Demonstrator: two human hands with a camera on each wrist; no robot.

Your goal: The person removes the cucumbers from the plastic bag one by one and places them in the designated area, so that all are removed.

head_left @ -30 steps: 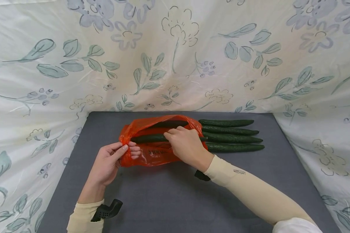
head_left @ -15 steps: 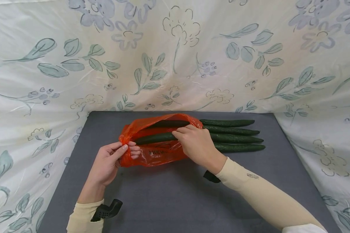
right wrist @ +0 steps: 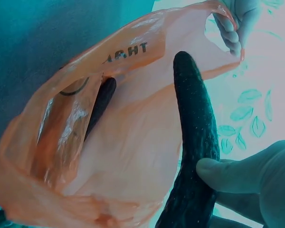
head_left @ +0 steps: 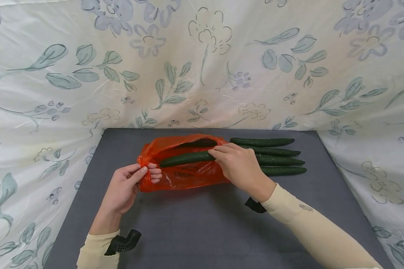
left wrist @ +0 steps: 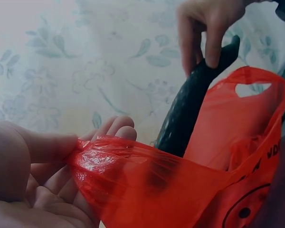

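Observation:
At the left in the head view, my left hand (head_left: 126,185) pinches the edge of a red plastic bag (head_left: 188,178) between thumb and fingers. My right hand (head_left: 240,164) grips a long dark green cucumber (head_left: 185,158) near its right end, with the other end over the bag's open mouth. In the right wrist view this cucumber (right wrist: 194,114) tilts in front of the bag, thumb pressed on its side. Another cucumber (right wrist: 102,102) lies inside the bag, partly covered by red plastic. The left wrist view shows a bag handle loop (left wrist: 254,89) standing up.
Several cucumbers (head_left: 279,160) lie side by side at the back right of the dark grey table (head_left: 188,231), their left ends partly hidden by my right hand and the bag. A floral cloth (head_left: 202,74) hangs behind the table and along both sides.
My right hand has moved to the right with the cucumber, whose left end has shifted away from my left hand. The left hand keeps its place on the bag.

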